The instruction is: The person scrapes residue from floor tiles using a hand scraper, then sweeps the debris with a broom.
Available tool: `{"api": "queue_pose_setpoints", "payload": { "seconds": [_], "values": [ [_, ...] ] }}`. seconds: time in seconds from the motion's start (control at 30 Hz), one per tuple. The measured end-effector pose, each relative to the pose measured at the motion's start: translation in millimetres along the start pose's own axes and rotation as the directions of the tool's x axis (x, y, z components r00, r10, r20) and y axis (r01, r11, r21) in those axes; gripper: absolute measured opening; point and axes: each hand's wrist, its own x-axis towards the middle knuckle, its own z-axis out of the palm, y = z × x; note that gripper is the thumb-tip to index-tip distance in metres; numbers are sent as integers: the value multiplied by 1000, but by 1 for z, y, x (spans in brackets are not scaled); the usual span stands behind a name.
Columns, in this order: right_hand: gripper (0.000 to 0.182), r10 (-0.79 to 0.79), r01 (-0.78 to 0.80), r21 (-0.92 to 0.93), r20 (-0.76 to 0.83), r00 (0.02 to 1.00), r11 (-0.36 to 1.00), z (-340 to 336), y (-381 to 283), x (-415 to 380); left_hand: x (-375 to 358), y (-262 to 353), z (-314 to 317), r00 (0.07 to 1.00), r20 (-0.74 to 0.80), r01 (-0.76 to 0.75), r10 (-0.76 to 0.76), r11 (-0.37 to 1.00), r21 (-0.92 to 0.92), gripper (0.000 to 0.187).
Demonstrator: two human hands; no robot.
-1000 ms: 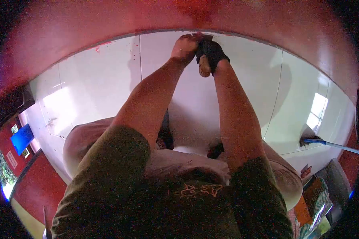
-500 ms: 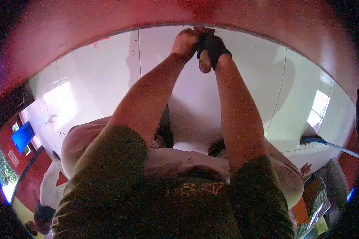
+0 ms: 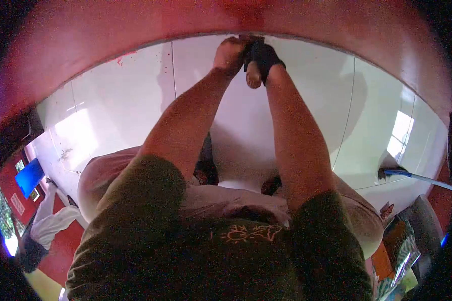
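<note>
My right hand (image 3: 270,59), in a black glove, is wrapped around a tool with a rounded wooden handle (image 3: 254,75). The handle end points back toward me. At the far end, the dark head of the tool is at the foot of the red wall (image 3: 186,22), where it meets the white tiled floor (image 3: 316,85). My bare left hand (image 3: 229,53) is closed against the front of the same tool, right beside the glove. Both hands hide the tool's head, so its exact kind cannot be made out.
Red spots mark the floor near the wall at left. A blue-handled broom (image 3: 397,172) lies at right, near a grey cushion-like thing (image 3: 429,226) and a pile of papers and packets (image 3: 399,256). Another person in white clothing (image 3: 52,226) is at far left.
My hands and the tool have shifted very slightly left and toward the wall in view. At far left, the other person has moved and more of the white clothing shows.
</note>
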Motion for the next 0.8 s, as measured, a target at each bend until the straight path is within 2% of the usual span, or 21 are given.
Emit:
{"api": "queue_pose_setpoints", "payload": {
  "seconds": [0.03, 0.07, 0.13, 0.17, 0.2, 0.27, 0.3, 0.33, 0.4, 0.43, 0.57, 0.63, 0.67, 0.73, 0.77, 0.8],
  "values": [
    [39, -53, 45, -114, -74, 996, 993, 2, -1, -1, 0, -4, 0, 999, 31, -35, 34, 999, 22, 19],
    [39, -69, 60, -127, -68, 995, 990, 5, 3, -5, -3, -7, 2, 999, 32, -30, 29, 999, 27, 19],
    [37, -103, 98, -144, -29, 994, 985, 4, 6, -6, -9, -8, 9, 987, -115, -118, 114, 993, -30, 19],
    [36, -116, 113, -147, -13, 993, 983, 3, 7, -5, -9, -9, 15, 997, -68, -36, 32, 998, -54, 21],
    [35, -124, 123, -153, 4, 992, 980, 1, 8, -3, -8, -11, 16, 998, -56, -27, 24, 998, -59, 21],
    [34, -122, 125, -143, 32, 992, 982, -2, 7, 0, -3, -13, 11, 988, 117, 129, -96, 941, -312, 21],
    [33, -112, 114, -122, 23, 993, 986, -2, 6, 0, -2, -13, 13, 996, 88, 29, -13, 983, -182, 22],
    [32, -89, 88, -79, -11, 996, 993, -1, 5, -1, 5, -12, 14, 998, 59, 6, 5, 984, -177, 22],
    [31, -86, 83, -54, -50, 995, 995, 1, 2, -5, 2, -9, 8, 999, -38, -34, 35, 999, 15, 20],
    [30, -103, 100, -80, -39, 994, 992, 2, 1, -5, 1, -9, 4, 993, -85, -89, 81, 992, -90, 19],
    [28, -164, 162, -167, 0, 986, 973, -3, 3, -2, -1, -9, 10, 996, -54, -83, 77, 989, -122, 21],
    [26, -169, 171, -178, 27, 985, 969, -9, 4, 1, 1, -15, 18, 1000, 15, 22, -19, 968, -250, 23],
    [26, -167, 170, -177, 30, 985, 969, -12, 3, 2, -4, -11, 22, 1000, 23, 21, -16, 966, -257, 23],
    [25, -195, 192, -245, 11, 981, 950, -16, 3, 3, 7, 5, 5, 985, 50, 174, -168, 962, -210, 23],
    [24, -231, 227, -309, 24, 973, 923, -18, 3, 5, 7, 7, 6, 992, -91, 71, -91, 976, -206, 24],
    [24, -262, 258, -368, 41, 964, 893, -21, 1, 3, 4, 11, 2, 991, -95, 70, -91, 977, -203, 24]
  ]
}}
